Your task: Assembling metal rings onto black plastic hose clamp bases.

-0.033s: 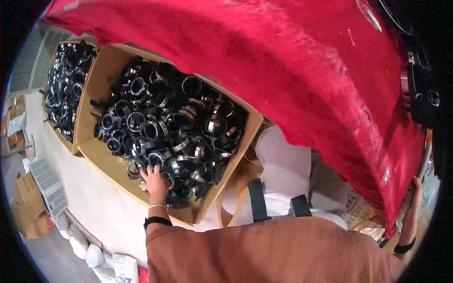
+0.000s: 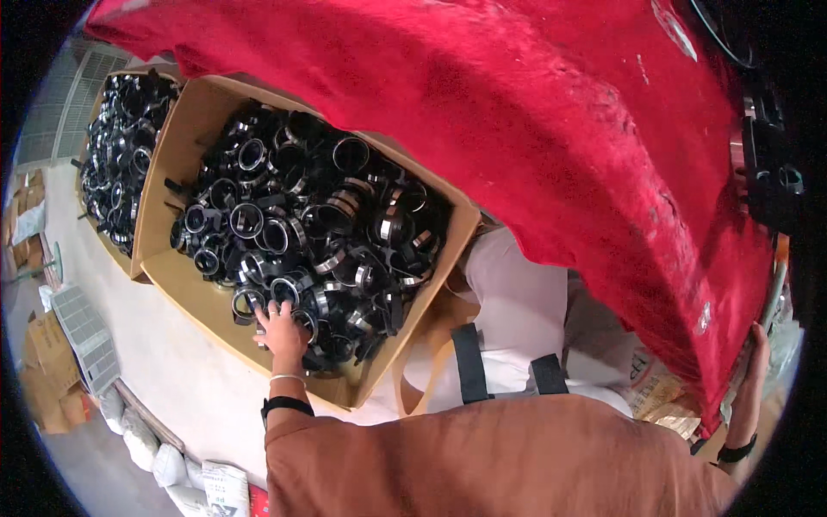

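Note:
A large cardboard box (image 2: 196, 293) holds a heap of black ring-shaped parts with shiny metal bands (image 2: 276, 234). At the box's near side, my left hand (image 2: 282, 332) reaches in over the heap. Its fingers are spread, with the tips at the rings, and no part is seen clearly gripped. My right hand (image 2: 755, 366) is at the far right, beside the hanging edge of a red cloth (image 2: 594, 172). It is seen side-on and its fingers are mostly hidden, so any hold is unclear.
A second cardboard box of similar black parts (image 2: 121, 164) stands to the left. Grey grilles (image 2: 86, 338), flattened cardboard (image 2: 52, 370) and white sacks (image 2: 142, 439) lie on the floor at left. A black device (image 2: 771, 177) sits at the right edge.

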Demonstrator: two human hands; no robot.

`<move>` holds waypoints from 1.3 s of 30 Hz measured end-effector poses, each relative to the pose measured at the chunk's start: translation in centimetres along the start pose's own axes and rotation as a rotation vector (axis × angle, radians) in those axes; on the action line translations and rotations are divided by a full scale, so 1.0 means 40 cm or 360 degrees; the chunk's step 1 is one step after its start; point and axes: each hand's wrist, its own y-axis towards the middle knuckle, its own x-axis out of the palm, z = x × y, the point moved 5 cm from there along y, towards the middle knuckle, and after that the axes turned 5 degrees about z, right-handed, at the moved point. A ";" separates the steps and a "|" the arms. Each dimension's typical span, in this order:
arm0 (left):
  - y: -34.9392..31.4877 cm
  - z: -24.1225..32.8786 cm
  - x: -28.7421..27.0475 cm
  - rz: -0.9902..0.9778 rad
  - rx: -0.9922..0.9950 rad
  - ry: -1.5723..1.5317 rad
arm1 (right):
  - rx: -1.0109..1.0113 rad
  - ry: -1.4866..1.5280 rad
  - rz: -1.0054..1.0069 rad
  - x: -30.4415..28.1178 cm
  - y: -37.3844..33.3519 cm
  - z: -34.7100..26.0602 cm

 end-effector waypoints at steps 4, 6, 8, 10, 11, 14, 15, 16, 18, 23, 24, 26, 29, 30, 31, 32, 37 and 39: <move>-0.066 0.008 0.096 -0.0008 0.0332 -0.0089 | -0.0009 0.0019 0.0036 0.017 -0.018 -0.014; -0.108 0.046 0.139 -0.0189 0.0482 0.0039 | -0.0013 0.0046 0.0037 0.015 -0.007 -0.011; -0.143 0.089 0.090 -0.0244 0.0526 0.0152 | 0.0010 -0.0097 -0.0001 0.001 0.009 -0.005; -0.107 0.117 0.008 -0.0477 0.0528 0.0015 | 0.0088 -0.0076 0.0032 0.024 -0.030 -0.021; -0.084 0.133 -0.020 -0.0715 0.0517 -0.0134 | 0.0153 -0.0064 0.0059 0.031 -0.050 -0.038; 0.011 0.251 -0.224 -0.0026 0.0389 -0.0449 | 0.0112 0.0043 0.0084 0.018 -0.039 -0.015; 0.051 0.255 -0.215 0.0473 0.0417 -0.0653 | 0.0113 0.0056 0.0078 0.029 -0.043 -0.020; 0.098 0.273 -0.170 0.0730 0.0538 -0.0360 | 0.0086 0.0017 0.0080 0.044 -0.049 -0.031; 0.221 0.292 0.045 0.0412 0.0319 -0.0800 | 0.0057 -0.0026 0.0066 0.072 -0.052 -0.041; 0.204 0.630 -0.069 0.0269 0.0432 -0.1325 | -0.0292 0.0023 0.0454 0.075 -0.073 -0.053; 0.204 0.686 -0.100 0.0022 0.0387 -0.1240 | -0.0292 0.0016 0.0472 0.074 -0.075 -0.054; 0.257 0.671 -0.050 0.0124 0.0423 -0.1370 | -0.0174 0.0031 0.0280 0.095 -0.076 -0.060; 0.157 0.667 -0.175 0.0203 0.0876 -0.1288 | -0.0100 0.0006 0.0251 0.069 -0.072 -0.047; 0.135 0.620 -0.180 0.0193 0.0716 -0.1181 | -0.0097 0.0020 0.0245 0.067 -0.061 -0.036; 0.099 0.562 -0.180 0.0821 0.0990 -0.1188 | -0.0176 0.0049 0.0302 0.057 -0.042 -0.028; 0.030 0.533 -0.199 0.1066 0.0908 -0.0921 | -0.0243 0.0059 0.0386 0.027 -0.030 -0.014; -0.015 0.241 0.023 0.0453 0.0503 -0.0001 | -0.0063 0.0018 0.0052 0.015 0.012 -0.012; 0.005 0.186 0.009 0.0273 0.0244 -0.0100 | -0.0046 0.0091 0.0004 0.035 -0.022 -0.024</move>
